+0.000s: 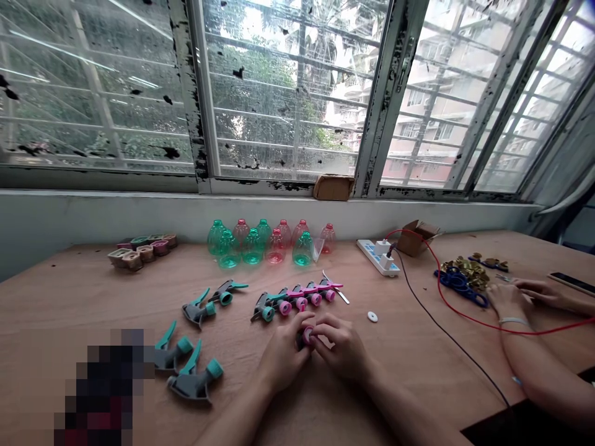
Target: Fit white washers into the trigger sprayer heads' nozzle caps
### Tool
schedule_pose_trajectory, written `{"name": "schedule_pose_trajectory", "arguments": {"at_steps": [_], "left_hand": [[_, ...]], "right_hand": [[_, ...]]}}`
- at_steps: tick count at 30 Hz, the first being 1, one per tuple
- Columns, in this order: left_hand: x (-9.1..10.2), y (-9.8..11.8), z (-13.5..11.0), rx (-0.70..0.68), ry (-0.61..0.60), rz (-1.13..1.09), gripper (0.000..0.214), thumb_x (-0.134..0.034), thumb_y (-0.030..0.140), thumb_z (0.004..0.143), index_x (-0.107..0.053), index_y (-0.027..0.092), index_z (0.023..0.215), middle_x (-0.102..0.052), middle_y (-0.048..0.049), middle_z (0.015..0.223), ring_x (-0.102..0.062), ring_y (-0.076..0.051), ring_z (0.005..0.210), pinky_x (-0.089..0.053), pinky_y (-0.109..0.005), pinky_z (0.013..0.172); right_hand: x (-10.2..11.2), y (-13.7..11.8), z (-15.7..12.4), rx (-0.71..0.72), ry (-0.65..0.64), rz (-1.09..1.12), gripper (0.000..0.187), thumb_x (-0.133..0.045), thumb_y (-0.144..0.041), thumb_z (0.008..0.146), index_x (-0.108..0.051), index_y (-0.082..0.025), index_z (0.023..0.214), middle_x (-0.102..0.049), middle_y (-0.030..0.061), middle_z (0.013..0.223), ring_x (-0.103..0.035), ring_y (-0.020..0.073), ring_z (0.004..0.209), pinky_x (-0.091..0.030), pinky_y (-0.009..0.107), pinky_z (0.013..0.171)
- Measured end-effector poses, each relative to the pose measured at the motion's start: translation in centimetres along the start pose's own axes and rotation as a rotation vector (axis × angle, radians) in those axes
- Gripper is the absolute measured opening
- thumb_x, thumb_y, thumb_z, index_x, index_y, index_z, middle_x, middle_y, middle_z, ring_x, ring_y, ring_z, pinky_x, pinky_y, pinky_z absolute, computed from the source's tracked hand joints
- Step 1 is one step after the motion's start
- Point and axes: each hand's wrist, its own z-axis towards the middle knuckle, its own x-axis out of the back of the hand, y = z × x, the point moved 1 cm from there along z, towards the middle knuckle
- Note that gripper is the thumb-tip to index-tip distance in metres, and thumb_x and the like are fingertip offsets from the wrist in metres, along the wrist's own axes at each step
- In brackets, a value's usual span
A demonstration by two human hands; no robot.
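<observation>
My left hand (281, 353) and my right hand (341, 347) meet at the middle of the wooden table (83, 310). Both are closed around a small spray trigger head with a pink cap (307, 336), mostly hidden by the fingers. Just beyond them lies a row of grey trigger heads with pink and teal caps (300, 295). More teal-capped trigger heads lie to the left (214, 298) and near left (188, 371).
Small green and pink plastic bottles (264, 243) stand by the wall. Small tubs (142, 248) sit far left. A white power strip (379, 255) with red and black cables, a white disc (372, 316), another person's hands (525, 294) over small parts and a phone (569, 282) are right.
</observation>
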Motion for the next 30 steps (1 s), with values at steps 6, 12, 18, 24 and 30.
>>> {"name": "schedule_pose_trajectory", "arguments": {"at_steps": [6,12,18,24,30], "left_hand": [[0.2,0.1,0.0,0.007,-0.007,0.006,0.059,-0.055,0.005,0.072,-0.051,0.022,0.128,-0.072,-0.0022,0.101,-0.064,-0.014,0.072,-0.049,-0.023,0.069],[0.3,0.7,0.0,-0.005,-0.012,0.013,0.058,-0.057,0.005,0.072,-0.052,0.023,0.128,-0.069,-0.0043,0.115,-0.067,-0.016,0.088,-0.05,-0.024,0.079],[0.4,1.3,0.1,-0.045,-0.014,0.007,0.062,-0.056,0.003,0.073,-0.049,0.027,0.13,-0.069,-0.0021,0.116,-0.064,-0.018,0.104,-0.048,-0.025,0.088],[0.2,1.2,0.1,-0.028,-0.014,0.052,0.061,-0.057,0.006,0.073,-0.05,0.028,0.129,-0.07,-0.0005,0.114,-0.065,-0.019,0.101,-0.048,-0.025,0.083],[0.3,1.2,0.1,-0.026,-0.013,0.09,0.059,-0.055,0.007,0.074,-0.05,0.029,0.129,-0.07,0.0005,0.112,-0.065,-0.019,0.098,-0.047,-0.025,0.08]], "right_hand": [[0.2,0.0,0.1,-0.007,-0.033,0.028,0.021,-0.056,-0.019,0.088,-0.069,-0.024,0.102,-0.066,0.0049,0.095,-0.064,0.0168,0.084,-0.051,0.028,0.075],[0.0,0.4,0.4,-0.125,0.004,0.146,0.013,-0.061,-0.021,0.085,-0.073,-0.023,0.091,-0.065,0.0038,0.087,-0.06,0.0144,0.073,-0.049,0.026,0.066],[0.1,1.0,0.8,-0.177,-0.02,0.242,0.006,-0.067,-0.021,0.081,-0.073,-0.021,0.08,-0.063,0.0029,0.08,-0.057,0.0127,0.067,-0.046,0.024,0.061],[0.4,1.1,0.7,-0.153,-0.056,0.213,0.008,-0.067,-0.022,0.081,-0.075,-0.022,0.083,-0.063,0.0033,0.081,-0.06,0.0136,0.072,-0.046,0.025,0.065],[0.6,0.6,1.1,-0.156,-0.105,0.06,0.01,-0.067,-0.02,0.08,-0.075,-0.025,0.082,-0.065,0.0015,0.08,-0.06,0.0129,0.07,-0.044,0.023,0.064]]}}
